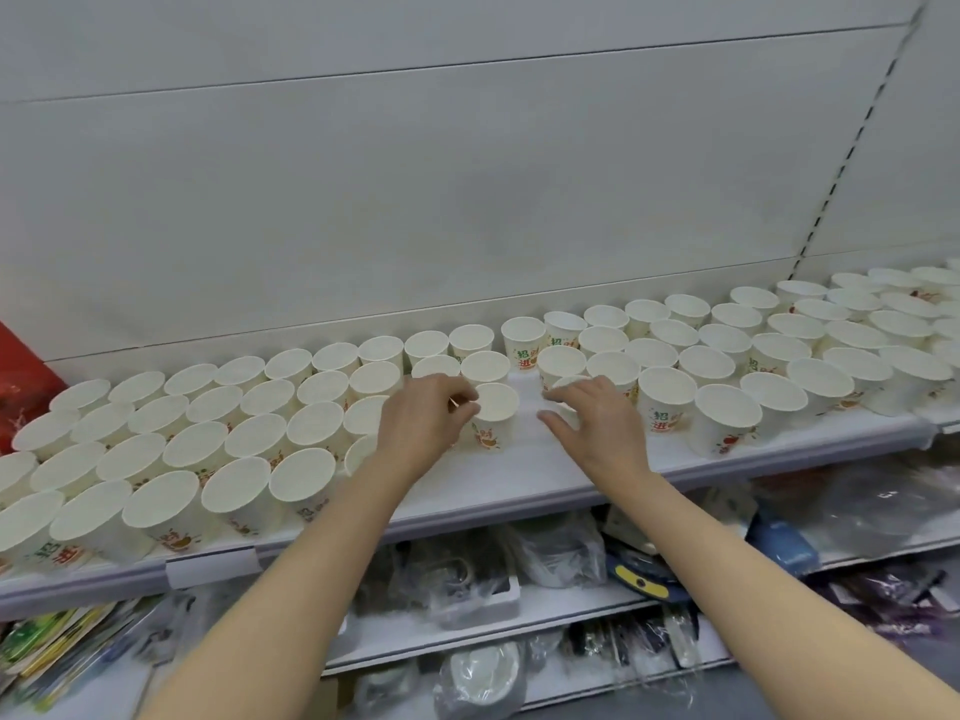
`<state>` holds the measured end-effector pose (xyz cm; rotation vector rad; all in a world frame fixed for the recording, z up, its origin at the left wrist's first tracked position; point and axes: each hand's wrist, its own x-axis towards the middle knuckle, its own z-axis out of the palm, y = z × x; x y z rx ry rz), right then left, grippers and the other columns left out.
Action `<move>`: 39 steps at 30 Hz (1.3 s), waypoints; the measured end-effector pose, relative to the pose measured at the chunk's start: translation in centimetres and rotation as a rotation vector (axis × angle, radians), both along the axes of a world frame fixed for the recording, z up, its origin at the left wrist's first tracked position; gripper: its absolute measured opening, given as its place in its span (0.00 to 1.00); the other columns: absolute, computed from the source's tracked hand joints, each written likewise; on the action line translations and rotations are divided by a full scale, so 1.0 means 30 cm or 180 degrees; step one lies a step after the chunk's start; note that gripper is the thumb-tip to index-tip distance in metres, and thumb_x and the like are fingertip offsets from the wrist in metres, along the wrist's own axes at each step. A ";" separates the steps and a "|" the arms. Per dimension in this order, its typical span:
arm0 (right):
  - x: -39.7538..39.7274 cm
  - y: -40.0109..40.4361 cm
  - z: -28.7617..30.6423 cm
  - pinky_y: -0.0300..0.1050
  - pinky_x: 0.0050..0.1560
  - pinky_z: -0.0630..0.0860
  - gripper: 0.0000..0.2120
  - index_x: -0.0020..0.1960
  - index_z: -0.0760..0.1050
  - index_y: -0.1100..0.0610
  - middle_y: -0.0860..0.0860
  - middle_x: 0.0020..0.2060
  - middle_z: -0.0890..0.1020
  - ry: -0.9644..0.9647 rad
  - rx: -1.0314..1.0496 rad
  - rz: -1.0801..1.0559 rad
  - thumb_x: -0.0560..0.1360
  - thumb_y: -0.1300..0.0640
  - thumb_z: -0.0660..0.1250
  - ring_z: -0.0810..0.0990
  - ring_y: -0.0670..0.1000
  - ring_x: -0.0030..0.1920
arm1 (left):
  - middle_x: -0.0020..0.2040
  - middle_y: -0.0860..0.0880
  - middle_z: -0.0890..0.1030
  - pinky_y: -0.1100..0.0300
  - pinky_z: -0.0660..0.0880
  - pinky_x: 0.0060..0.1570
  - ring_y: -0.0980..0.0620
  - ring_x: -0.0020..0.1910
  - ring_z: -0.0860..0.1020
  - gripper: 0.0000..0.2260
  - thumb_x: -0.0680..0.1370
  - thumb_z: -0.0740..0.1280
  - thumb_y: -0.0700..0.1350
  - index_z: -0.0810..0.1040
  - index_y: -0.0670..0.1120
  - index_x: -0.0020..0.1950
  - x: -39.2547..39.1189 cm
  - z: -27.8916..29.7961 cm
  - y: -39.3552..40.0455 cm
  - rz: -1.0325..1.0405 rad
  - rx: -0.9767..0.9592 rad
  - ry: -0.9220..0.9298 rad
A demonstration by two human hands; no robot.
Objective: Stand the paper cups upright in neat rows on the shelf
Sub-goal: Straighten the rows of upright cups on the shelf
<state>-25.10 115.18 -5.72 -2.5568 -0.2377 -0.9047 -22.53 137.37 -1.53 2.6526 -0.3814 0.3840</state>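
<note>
Several white paper cups with red and green print stand upright in rows along a white shelf [519, 485]. My left hand [421, 423] holds one upright cup [496, 415] by its side near the shelf's middle, fingers curled at its rim. My right hand [597, 418] reaches over another cup [566, 387], which is mostly hidden behind the fingers; whether it grips that cup is unclear. A narrow gap of bare shelf lies between the two hands. More cup rows [208, 433] fill the left part and other rows [779, 356] the right part.
The shelf's grey back panel [467, 200] rises behind the cups. A red package [21, 376] sits at the far left. Lower shelves hold plastic-wrapped goods [561, 553], a blue item [784, 543] and printed packets [52, 646]. A price-tag holder [213, 566] clips onto the shelf edge.
</note>
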 end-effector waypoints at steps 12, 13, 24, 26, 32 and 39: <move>-0.172 -0.368 -0.008 0.43 0.43 0.69 0.06 0.47 0.82 0.52 0.45 0.41 0.83 0.0211 0.0798 -0.0923 0.72 0.51 0.72 0.76 0.50 0.46 | 0.57 0.55 0.81 0.53 0.78 0.47 0.53 0.53 0.79 0.12 0.77 0.69 0.54 0.81 0.56 0.60 -0.034 -0.092 -0.415 0.0092 -0.0340 0.0187; -0.169 -0.403 0.004 0.43 0.44 0.70 0.06 0.47 0.82 0.52 0.45 0.42 0.83 0.0208 0.0833 -0.0947 0.72 0.51 0.72 0.76 0.50 0.46 | 0.58 0.55 0.81 0.53 0.78 0.47 0.52 0.53 0.79 0.12 0.77 0.69 0.54 0.81 0.56 0.59 -0.028 -0.092 -0.433 0.0167 -0.0343 0.0292; -0.171 -0.656 -0.051 0.41 0.48 0.68 0.15 0.50 0.80 0.54 0.49 0.48 0.75 0.0685 0.0998 -0.0457 0.66 0.55 0.78 0.72 0.49 0.51 | 0.54 0.56 0.79 0.60 0.68 0.43 0.54 0.51 0.77 0.05 0.74 0.73 0.52 0.81 0.53 0.42 -0.114 -0.090 -0.485 0.0465 -0.0689 0.0164; -0.158 -0.660 -0.057 0.43 0.46 0.70 0.14 0.51 0.79 0.54 0.50 0.49 0.74 0.0759 0.0814 -0.0429 0.67 0.55 0.77 0.73 0.50 0.51 | 0.53 0.56 0.81 0.60 0.69 0.46 0.55 0.50 0.77 0.05 0.72 0.75 0.51 0.80 0.53 0.40 -0.157 -0.096 -0.446 0.0439 -0.1066 0.0130; -0.135 -0.668 -0.049 0.47 0.46 0.73 0.06 0.43 0.81 0.54 0.48 0.48 0.74 0.0784 0.0793 -0.0308 0.69 0.55 0.75 0.73 0.52 0.51 | 0.47 0.56 0.83 0.67 0.71 0.46 0.56 0.49 0.80 0.06 0.71 0.77 0.49 0.82 0.51 0.41 -0.265 -0.087 -0.288 0.0798 -0.1771 0.0218; -0.171 -0.496 -0.015 0.43 0.48 0.65 0.05 0.41 0.80 0.52 0.48 0.44 0.80 0.0580 0.0665 0.0544 0.69 0.53 0.75 0.73 0.52 0.50 | 0.46 0.56 0.83 0.57 0.75 0.52 0.55 0.49 0.80 0.06 0.70 0.77 0.51 0.81 0.52 0.39 -0.320 -0.054 -0.136 0.1187 -0.1620 0.0333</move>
